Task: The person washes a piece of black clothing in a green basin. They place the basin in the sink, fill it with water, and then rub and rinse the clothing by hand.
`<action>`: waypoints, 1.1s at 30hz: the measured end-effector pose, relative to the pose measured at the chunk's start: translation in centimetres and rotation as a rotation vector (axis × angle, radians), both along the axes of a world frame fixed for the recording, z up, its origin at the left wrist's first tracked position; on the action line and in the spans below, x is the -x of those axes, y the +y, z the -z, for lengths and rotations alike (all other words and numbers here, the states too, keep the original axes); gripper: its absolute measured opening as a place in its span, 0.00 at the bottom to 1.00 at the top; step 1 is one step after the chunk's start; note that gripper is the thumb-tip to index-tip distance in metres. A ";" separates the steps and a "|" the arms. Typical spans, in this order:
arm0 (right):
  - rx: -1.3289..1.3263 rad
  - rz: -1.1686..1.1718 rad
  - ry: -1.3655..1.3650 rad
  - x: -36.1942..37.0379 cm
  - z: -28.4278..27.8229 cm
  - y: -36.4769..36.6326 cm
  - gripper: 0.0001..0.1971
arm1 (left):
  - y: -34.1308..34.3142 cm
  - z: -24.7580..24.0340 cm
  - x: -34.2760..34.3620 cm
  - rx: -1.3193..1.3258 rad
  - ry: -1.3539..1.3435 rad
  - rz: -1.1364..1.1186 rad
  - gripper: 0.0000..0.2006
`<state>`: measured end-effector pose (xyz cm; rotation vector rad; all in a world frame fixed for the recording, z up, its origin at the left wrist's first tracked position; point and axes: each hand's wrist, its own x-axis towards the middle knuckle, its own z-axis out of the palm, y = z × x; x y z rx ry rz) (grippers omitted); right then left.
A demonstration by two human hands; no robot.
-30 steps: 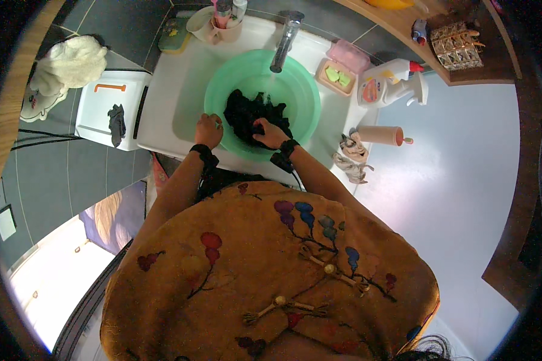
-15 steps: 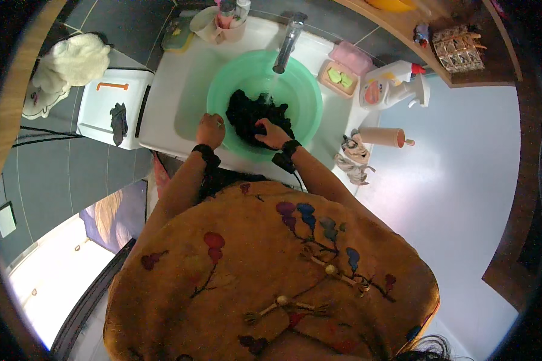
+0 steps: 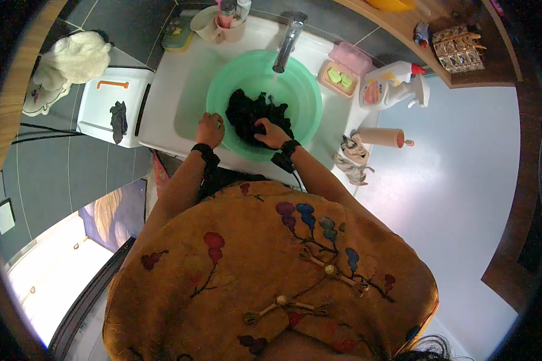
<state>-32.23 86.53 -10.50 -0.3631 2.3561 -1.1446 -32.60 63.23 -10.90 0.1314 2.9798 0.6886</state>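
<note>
A light green basin (image 3: 310, 90) sits in the white sink, and a wet bundle of black cloth (image 3: 247, 114) lies inside it. Water runs from the chrome faucet (image 3: 290, 42) onto the far part of the cloth. My left hand (image 3: 210, 130) is at the basin's near left rim, its fingers curled over the edge. On the right side of the bundle, my right hand (image 3: 273, 133) has its fingers closed on the black cloth. Its fingertips are partly hidden in the folds. Both wrists wear black bands.
Right of the basin stand a pink soap box (image 3: 338, 79) with green soap, a white spray bottle (image 3: 391, 87), a pinkish cylinder (image 3: 380, 137) and crumpled cloths (image 3: 354, 159). Cups (image 3: 206, 25) stand at the back left. A dark cloth (image 3: 118, 122) lies on a white bin lid (image 3: 94, 114).
The fingers of my left hand have shifted slightly at the basin rim. My right hand and the black cloth stay in nearly the same place while the water keeps running.
</note>
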 end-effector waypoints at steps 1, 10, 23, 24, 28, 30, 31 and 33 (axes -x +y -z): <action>0.001 -0.002 0.001 0.0 -0.1 -0.1 0.22 | -0.1 0.3 0.0 0.001 0.001 -0.002 0.06; -0.030 -0.004 -0.032 0.2 0.4 0.0 0.23 | -0.2 0.1 0.1 0.077 0.011 0.019 0.06; -0.036 0.009 -0.062 0.1 0.2 0.0 0.23 | -0.2 0.4 0.0 0.042 -0.052 0.007 0.07; -0.029 0.013 -0.050 0.1 0.2 0.0 0.23 | -0.3 0.7 0.1 0.052 -0.026 0.030 0.07; -0.059 -0.009 -0.097 0.2 -0.3 -0.1 0.23 | -0.4 1.0 -0.1 0.057 -0.027 0.020 0.06; -0.044 -0.011 -0.082 0.2 -0.4 -0.2 0.23 | -0.4 0.7 0.0 0.039 -0.028 0.007 0.06; -0.044 -0.009 -0.081 0.2 -0.3 -0.1 0.23 | -0.2 0.4 0.0 0.039 -0.027 0.009 0.06; -0.037 -0.010 -0.075 0.3 -0.1 0.0 0.23 | 0.1 -0.3 0.0 0.019 -0.038 -0.020 0.06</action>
